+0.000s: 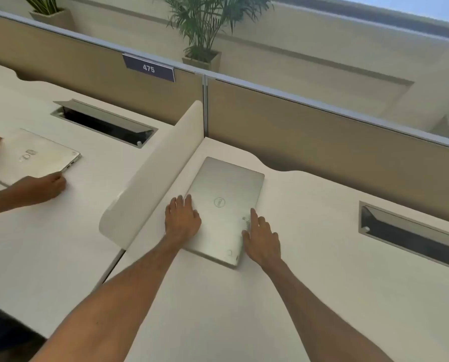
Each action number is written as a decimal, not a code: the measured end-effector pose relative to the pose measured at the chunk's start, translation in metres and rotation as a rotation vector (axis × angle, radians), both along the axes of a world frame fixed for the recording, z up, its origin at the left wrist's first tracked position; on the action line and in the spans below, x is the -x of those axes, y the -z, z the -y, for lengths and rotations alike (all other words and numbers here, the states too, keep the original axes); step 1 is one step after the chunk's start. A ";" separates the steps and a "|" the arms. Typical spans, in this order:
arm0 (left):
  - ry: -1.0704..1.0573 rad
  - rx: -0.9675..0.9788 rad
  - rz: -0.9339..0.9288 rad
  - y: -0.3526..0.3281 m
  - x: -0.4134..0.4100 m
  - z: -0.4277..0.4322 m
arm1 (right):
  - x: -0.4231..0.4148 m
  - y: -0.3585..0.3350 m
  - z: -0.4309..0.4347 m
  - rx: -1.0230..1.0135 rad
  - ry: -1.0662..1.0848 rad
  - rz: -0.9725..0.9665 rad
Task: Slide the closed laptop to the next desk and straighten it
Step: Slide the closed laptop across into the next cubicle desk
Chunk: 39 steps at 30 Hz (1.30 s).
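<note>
- The closed laptop [224, 205] lies flat on the right-hand desk [309, 296], just beside the curved white divider [150, 178], its long side running away from the wearer and a little skewed to the desk edge.
- Left hand [182, 220] is pressed palm-down on the laptop's left edge, fingers spread flat over the lid, gripping nothing. That looks like a hold for pushing and turning, not lifting.
- Right hand [262, 241] brackets the opposite edge, fingers apart, index finger stretched along the lid's right side, palm mostly on the desk.
- One hand on each side suggests squaring-up: nudge one edge, steady the other.
- My read is the slide is done or nearly so, and straightening is the step in hand.
- Over the divider, someone else's hand [42, 189] touches the corner of a second laptop [35, 155] beside an open cable hatch [105, 124].
</note>
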<state>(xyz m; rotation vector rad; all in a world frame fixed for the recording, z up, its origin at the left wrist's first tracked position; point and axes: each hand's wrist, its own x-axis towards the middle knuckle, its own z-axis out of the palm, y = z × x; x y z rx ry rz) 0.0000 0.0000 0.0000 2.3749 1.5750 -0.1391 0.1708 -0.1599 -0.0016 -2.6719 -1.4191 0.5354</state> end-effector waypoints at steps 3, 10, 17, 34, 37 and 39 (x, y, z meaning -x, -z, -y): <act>-0.047 0.072 0.079 0.005 -0.008 -0.023 | -0.008 0.005 -0.023 -0.011 0.070 -0.064; -0.067 0.062 0.069 0.023 -0.036 -0.060 | -0.018 0.017 -0.067 -0.082 0.406 -0.267; -0.275 0.155 0.216 0.038 -0.059 -0.070 | -0.024 0.025 -0.089 -0.172 0.813 -0.499; -0.547 0.566 0.725 0.037 -0.028 -0.089 | -0.038 0.016 -0.073 -0.357 1.140 -0.822; -0.599 0.603 0.781 0.039 -0.023 -0.072 | -0.038 0.015 -0.059 -0.326 1.159 -0.872; -0.628 0.641 0.826 0.040 -0.020 -0.058 | -0.041 0.016 -0.045 -0.317 1.165 -0.895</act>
